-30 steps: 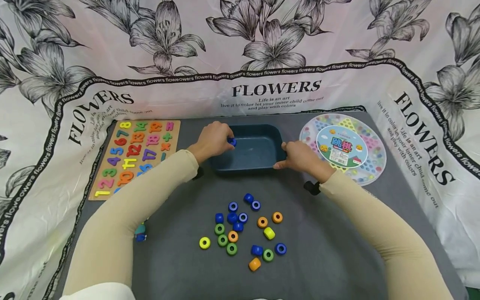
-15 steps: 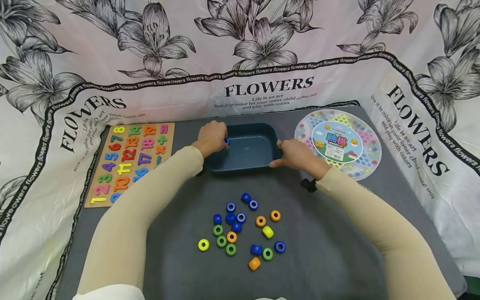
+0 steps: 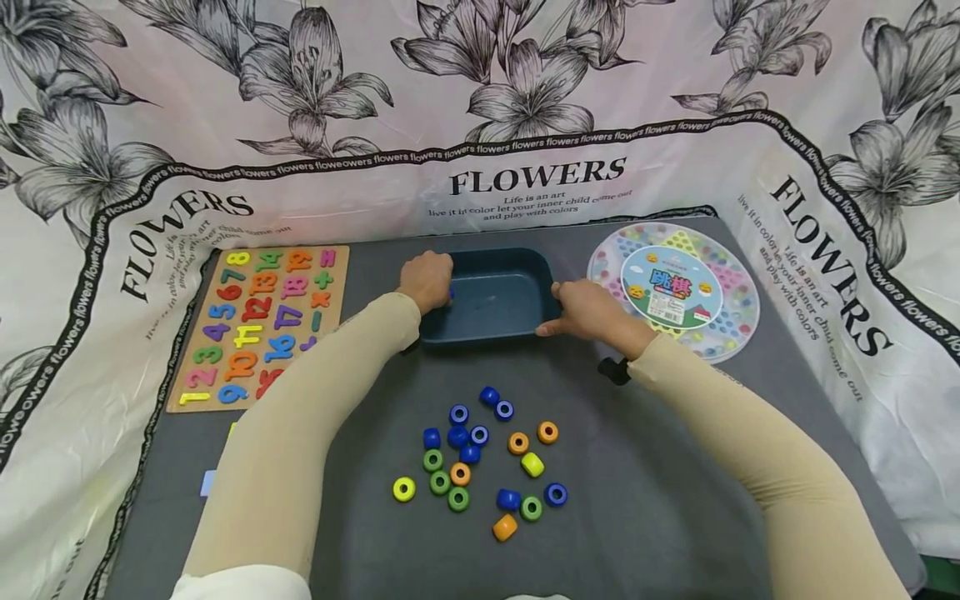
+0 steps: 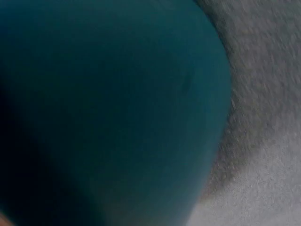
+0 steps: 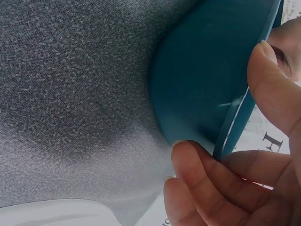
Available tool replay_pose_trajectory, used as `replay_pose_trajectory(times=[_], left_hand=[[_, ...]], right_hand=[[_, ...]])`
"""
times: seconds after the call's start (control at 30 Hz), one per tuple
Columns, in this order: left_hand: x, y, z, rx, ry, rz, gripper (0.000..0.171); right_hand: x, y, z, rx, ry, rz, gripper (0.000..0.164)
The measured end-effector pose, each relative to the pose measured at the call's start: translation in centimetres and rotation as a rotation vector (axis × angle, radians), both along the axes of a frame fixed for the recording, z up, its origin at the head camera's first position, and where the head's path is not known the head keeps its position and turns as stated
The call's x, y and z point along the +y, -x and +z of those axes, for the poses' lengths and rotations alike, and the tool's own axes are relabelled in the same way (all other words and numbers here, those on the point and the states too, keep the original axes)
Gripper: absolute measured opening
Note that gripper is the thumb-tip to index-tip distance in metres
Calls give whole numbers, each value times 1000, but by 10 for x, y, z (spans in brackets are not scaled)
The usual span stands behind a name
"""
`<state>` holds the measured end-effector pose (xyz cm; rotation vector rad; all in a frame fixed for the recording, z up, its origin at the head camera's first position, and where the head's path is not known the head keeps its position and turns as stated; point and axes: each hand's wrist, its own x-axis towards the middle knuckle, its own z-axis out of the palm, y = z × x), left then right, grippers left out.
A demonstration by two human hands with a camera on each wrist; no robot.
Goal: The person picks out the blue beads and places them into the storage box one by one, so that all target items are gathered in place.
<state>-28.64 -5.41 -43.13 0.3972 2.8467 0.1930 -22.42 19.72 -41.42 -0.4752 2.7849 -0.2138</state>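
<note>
A dark teal rectangular tray (image 3: 495,312) sits at the back middle of the grey table. My left hand (image 3: 427,281) is at the tray's left end, fingers curled down, with a blue bead (image 3: 452,294) barely showing at the fingertips. Most of that bead is hidden by the hand. At the opposite end my right hand (image 3: 592,312) grips the tray's rim; the right wrist view shows the thumb over it and fingers beneath. Loose beads lie in front: blue (image 3: 458,437), green (image 3: 440,482), orange (image 3: 518,442) and yellow (image 3: 403,489). The left wrist view is mostly filled by the tray's wall (image 4: 141,108).
A wooden number puzzle board (image 3: 258,321) lies left of the tray. To the right is a round board-game pack (image 3: 738,287), close to my right hand. Small yellow and light blue things (image 3: 207,483) peek out beside the left sleeve. A floral cloth (image 3: 536,179) rises behind the table.
My left hand has shifted slightly at the tray's left end, and the blue bead in its fingers is now more hidden. The right hand keeps its grip on the rim. The view shifted a little.
</note>
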Motion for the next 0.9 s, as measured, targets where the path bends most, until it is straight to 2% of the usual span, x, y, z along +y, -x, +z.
replay_pose_trajectory(times=[0.3, 0.9], left_hand=[[0, 2, -6, -3, -11, 6, 27], [3, -2, -1, -43, -29, 21, 28]], right_hand=[[-3, 0, 2, -46, -8, -22, 80], [1, 0, 1, -44, -7, -9, 88]])
